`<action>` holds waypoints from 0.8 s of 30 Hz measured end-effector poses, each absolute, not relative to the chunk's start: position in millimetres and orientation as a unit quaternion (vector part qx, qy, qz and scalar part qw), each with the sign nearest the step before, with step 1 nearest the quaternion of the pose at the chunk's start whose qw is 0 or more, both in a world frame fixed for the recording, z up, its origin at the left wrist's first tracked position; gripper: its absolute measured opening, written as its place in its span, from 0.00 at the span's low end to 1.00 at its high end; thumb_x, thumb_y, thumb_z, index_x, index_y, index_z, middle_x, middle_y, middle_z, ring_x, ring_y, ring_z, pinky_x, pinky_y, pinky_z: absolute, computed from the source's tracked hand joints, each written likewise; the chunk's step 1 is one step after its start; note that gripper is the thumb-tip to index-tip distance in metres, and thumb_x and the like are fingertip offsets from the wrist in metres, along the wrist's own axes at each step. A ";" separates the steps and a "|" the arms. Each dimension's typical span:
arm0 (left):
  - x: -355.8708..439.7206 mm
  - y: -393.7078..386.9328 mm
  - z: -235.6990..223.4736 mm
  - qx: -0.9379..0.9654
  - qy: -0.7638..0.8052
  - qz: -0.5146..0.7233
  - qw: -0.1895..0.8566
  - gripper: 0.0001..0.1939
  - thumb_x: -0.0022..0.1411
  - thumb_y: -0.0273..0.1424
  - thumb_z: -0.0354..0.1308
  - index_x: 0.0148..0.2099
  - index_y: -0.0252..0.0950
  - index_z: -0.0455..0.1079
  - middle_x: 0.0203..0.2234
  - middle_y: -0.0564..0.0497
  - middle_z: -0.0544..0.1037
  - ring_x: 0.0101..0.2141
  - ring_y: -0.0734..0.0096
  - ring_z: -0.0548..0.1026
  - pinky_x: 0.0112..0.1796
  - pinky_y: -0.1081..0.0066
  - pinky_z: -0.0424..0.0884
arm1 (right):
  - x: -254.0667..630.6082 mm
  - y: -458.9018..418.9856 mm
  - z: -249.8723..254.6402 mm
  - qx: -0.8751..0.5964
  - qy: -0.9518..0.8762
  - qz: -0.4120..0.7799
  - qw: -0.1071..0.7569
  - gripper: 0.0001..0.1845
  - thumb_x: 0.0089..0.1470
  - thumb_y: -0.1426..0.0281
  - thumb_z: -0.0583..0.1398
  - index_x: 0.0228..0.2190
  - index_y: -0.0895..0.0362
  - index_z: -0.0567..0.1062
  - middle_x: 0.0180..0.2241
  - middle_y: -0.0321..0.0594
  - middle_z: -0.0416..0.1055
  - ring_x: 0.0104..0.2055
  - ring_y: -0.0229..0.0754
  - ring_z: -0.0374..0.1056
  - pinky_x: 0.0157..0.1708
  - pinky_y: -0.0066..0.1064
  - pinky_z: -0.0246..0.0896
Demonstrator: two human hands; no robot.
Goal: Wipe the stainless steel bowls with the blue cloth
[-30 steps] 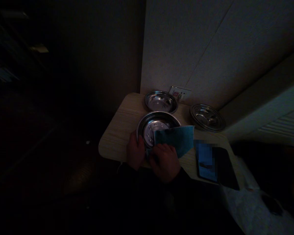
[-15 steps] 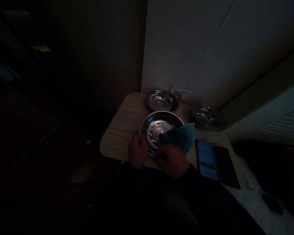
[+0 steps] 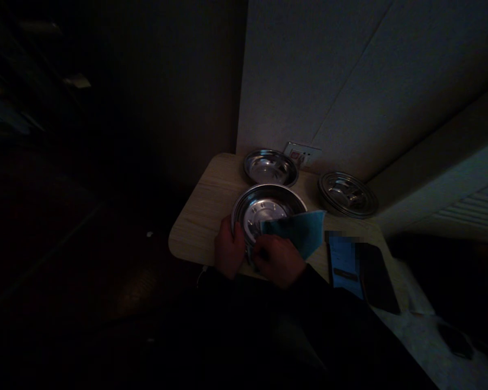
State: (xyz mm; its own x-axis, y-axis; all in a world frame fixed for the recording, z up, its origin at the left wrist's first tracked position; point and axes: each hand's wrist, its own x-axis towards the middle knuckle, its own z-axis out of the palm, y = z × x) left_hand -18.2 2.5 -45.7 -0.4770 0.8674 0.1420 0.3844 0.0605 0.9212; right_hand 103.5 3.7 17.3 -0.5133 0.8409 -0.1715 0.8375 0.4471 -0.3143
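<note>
A shiny round metal bowl [image 3: 264, 208] is tilted slightly at the front of the small table. My left hand [image 3: 230, 249] grips its left rim, thumb on the inner side. A blue-green cloth [image 3: 303, 233] is pinched in my right hand [image 3: 280, 260] at the bowl's near edge. Part of the cloth hangs over the bowl's right side and hides that stretch of rim. My right fingers are curled, and the dim light blurs their tips.
Behind the bowl lies another metal dish [image 3: 270, 167]; a stack of metal dishes [image 3: 347, 194] stands at the right. A lit phone [image 3: 345, 265] rests on the pale wooden table [image 3: 195, 216]. A wall socket [image 3: 303, 153] is behind.
My right hand has shifted slightly left along the bowl's near rim with the cloth, whose upper edge sits a little lower. My left hand keeps its hold.
</note>
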 end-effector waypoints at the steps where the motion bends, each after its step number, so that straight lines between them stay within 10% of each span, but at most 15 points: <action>1: -18.1 2.5 -45.8 0.456 0.688 0.513 0.236 0.14 0.60 0.32 0.45 0.46 0.34 0.64 0.36 0.45 0.75 0.36 0.66 0.73 0.36 0.69 0.67 | 103.9 3.8 17.2 -0.493 -0.850 0.184 -0.001 0.06 0.48 0.72 0.54 0.26 0.55 0.71 0.29 0.37 0.72 0.34 0.38 0.65 0.33 0.27 0.51; 17: -19.5 5.2 -44.9 0.450 0.672 0.531 0.254 0.14 0.59 0.32 0.45 0.46 0.34 0.64 0.37 0.46 0.74 0.38 0.66 0.72 0.39 0.68 0.67 | 155.0 -5.2 25.1 -0.415 -0.909 0.026 0.006 0.06 0.52 0.72 0.53 0.28 0.55 0.71 0.31 0.39 0.70 0.38 0.44 0.61 0.46 0.40 0.47; 24: -27.7 7.4 -40.3 0.426 0.686 0.510 0.295 0.15 0.57 0.34 0.48 0.43 0.32 0.68 0.37 0.44 0.76 0.38 0.64 0.73 0.39 0.67 0.68 | 199.9 -2.3 13.6 -0.494 -0.817 0.132 0.267 0.07 0.54 0.69 0.51 0.32 0.55 0.69 0.32 0.42 0.71 0.35 0.42 0.65 0.36 0.34 0.60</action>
